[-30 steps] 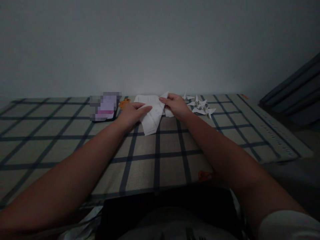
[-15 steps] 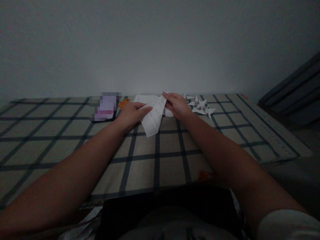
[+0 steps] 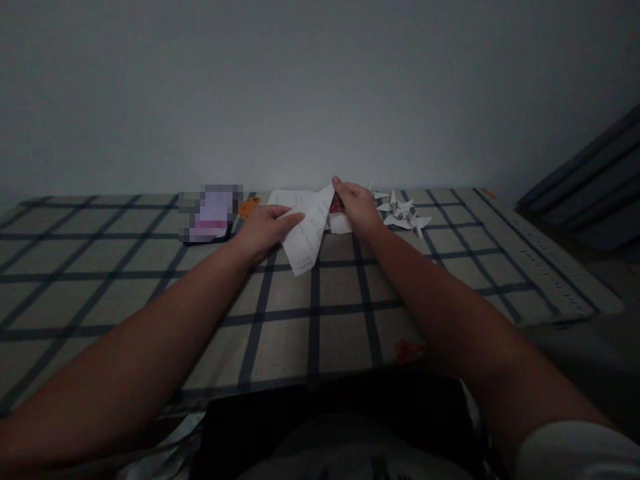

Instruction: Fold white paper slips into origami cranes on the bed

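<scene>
A white sheet of paper (image 3: 306,237) lies partly folded on a checked cloth (image 3: 310,313). My left hand (image 3: 265,229) rests on the sheet's left side, fingers stretched flat and pressing it down. My right hand (image 3: 353,203) pinches the sheet's upper right corner and lifts it off the cloth. More white paper (image 3: 293,198) lies flat behind the sheet, near the wall.
Several small folded white paper figures (image 3: 403,213) sit to the right of my right hand. A dark phone-like object (image 3: 209,215) lies to the left, with a small orange thing (image 3: 248,206) beside it. Dark slanted boards (image 3: 590,193) stand at the far right.
My right hand has raised the paper's corner higher and drawn it slightly rightward, so the flap stands steeper. My left hand has stayed pressed on the sheet.
</scene>
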The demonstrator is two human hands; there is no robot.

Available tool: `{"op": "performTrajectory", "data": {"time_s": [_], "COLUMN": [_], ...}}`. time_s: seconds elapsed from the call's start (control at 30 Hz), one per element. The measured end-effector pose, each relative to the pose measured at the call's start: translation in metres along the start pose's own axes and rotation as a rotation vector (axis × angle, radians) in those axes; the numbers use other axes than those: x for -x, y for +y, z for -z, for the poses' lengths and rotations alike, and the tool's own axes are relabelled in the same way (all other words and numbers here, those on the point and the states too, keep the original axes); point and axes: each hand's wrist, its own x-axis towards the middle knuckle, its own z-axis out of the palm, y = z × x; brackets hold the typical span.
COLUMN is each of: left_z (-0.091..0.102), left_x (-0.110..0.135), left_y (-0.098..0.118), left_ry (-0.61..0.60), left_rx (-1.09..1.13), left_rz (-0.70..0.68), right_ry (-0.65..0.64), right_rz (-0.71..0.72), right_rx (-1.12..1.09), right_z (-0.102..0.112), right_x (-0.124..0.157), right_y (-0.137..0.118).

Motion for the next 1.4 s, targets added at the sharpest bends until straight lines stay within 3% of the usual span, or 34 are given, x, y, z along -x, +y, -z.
{"op": "performTrajectory", "data": {"time_s": [0.37, 0.7, 0.97, 1.2, 1.4], "left_z": [-0.004, 0.003, 0.003, 0.001, -0.002], "left_x": [0.005, -0.002, -0.003, -0.005, -0.002], "left_y": [0.007, 0.0, -0.004, -0.005, -0.001], "left_ry": [0.069, -0.051, -0.016, 0.06, 0.07], "left_rx": [-0.06, -0.078, -0.096, 0.041, 0.046], "left_rz": [-0.022, 0.042, 0.049, 0.011, -0.005], "right_ry": [0.005, 0.082, 0.13, -0.091, -0.033], "right_rz": [-0.049, -0.089, -0.034, -0.145, -0.121], "right_rx": [-0.008, -0.03, 0.049, -0.045, 0.034], "right_z": [-0.001, -0.003, -0.002, -0.007, -0.008], "right_x": [0.001, 0.001, 0.0, 0.007, 0.008], "right_y": [-0.002, -0.006, -0.004, -0.008, -0.01]}}
